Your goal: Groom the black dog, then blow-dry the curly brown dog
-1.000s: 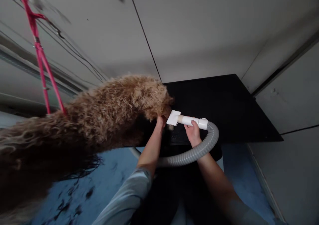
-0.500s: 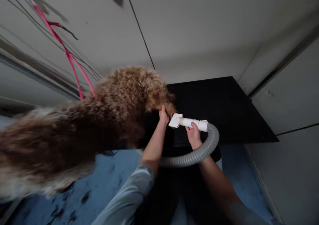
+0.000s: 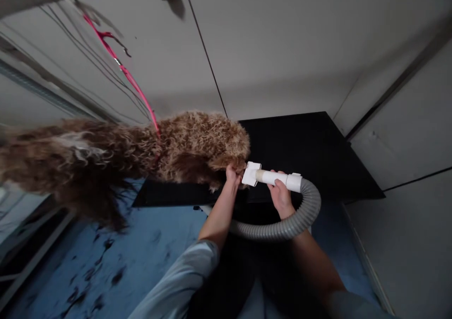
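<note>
And there's the shift: the dog has swung its left-hand stretch away from the wearer, the near left corner of the desk has come into view, and the pink strap, forked in two a second ago, now reads as one line down to the back. The rounded right-hand end is still on the desk, right by both hands, so the spot being worked looks well within reach. The left hand has its grip closed on the fur there; whether a leg is in it too, I can't tell. The right hand has its grip wrapped round the tube of the white nozzle, flat mouth just beside the left fingers, grey hose curling across the right forearm. Containers? None I can make out; dark tufts lie loose on the blue floor.
</note>
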Available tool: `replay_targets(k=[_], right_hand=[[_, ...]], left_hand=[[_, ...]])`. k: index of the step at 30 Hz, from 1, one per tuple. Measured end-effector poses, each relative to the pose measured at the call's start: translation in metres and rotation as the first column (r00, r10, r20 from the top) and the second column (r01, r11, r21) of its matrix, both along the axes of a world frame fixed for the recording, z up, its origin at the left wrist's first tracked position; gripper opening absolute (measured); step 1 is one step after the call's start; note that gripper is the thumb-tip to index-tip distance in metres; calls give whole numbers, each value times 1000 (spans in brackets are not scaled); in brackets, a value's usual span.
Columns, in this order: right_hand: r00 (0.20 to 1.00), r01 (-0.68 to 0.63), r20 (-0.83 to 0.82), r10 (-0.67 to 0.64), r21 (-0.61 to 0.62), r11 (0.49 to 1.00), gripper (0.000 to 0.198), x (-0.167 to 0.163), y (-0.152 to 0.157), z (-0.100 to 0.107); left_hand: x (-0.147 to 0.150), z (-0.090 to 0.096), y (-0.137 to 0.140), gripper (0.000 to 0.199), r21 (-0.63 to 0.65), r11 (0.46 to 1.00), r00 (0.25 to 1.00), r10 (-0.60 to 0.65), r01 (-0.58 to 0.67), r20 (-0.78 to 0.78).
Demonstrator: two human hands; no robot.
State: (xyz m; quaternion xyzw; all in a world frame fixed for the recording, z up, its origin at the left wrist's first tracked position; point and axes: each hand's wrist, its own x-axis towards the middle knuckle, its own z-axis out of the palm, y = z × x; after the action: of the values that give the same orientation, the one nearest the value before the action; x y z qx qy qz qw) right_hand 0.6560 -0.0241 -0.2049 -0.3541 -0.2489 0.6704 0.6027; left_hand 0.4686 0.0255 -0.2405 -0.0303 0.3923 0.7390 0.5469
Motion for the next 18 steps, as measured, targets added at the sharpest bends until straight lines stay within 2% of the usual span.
replay_targets(k=[4,6,9,13,16,18], right_hand=[[1000,13,-6,-13,78,997,34,-8,-13,11],[1000,-3,-12,5,111,994,36,-12,-19,19],[1000,-7,7,6,160,987,41,-16,-30,29],[995,-31,95,13,197,980,42,-12,-45,28],[989,-26,151,-4,197,980,41,-8,-52,24],[990,-14,139,-13,190,982,41,-7,-54,21]], left_hand=[[-7,16,-17,32,109,994,1000,-21,20,6],[-8,18,-27,31,138,990,999,-37,38,-8],[-7,13,-39,33,131,989,998,-64,64,-5],[-5,5,-47,42,124,988,994,-99,93,43],[-8,1,-50,34,147,987,997,-67,59,44],[-10,-3,-53,30,113,991,997,-78,77,4]])
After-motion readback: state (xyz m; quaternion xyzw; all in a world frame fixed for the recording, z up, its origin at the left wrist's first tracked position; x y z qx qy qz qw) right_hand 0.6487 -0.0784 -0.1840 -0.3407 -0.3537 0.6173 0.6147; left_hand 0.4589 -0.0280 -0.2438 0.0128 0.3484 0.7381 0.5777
